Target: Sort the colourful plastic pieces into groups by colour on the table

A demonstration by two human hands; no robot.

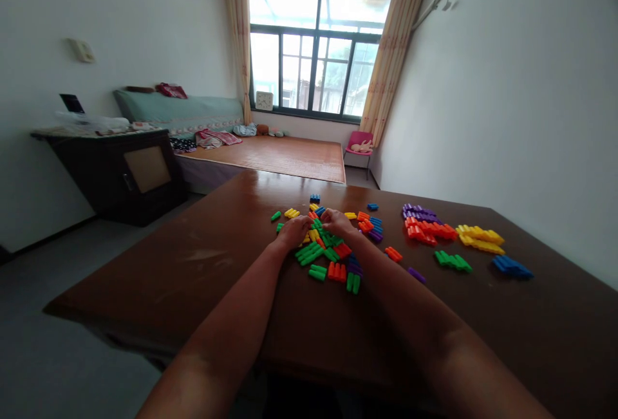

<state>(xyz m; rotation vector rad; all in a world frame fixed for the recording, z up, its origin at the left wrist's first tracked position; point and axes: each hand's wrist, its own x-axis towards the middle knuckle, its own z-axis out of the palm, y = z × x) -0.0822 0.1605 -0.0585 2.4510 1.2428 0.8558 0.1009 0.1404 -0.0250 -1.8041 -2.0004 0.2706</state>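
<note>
Both my hands reach forward into a loose pile of small plastic building blocks, ribbed like joined tubes, in green, yellow, orange, blue and purple. My left hand [295,232] is at the pile's left side, fingers curled down among the pieces. Close beside it, my right hand [337,222] has its fingers bent inward near a blue block [320,211]. Whatever either hand grips is too small and hidden to make out. Green blocks [309,253] lie just below my left hand, with a red block [337,271] nearer me.
On the brown table [217,264], rows of same-coloured blocks stand to the right: purple [421,214], red [429,230], yellow [480,239], green [452,261] and blue [512,267]. A bed [290,155], dark cabinet [145,174] and pink chair [358,142] are beyond.
</note>
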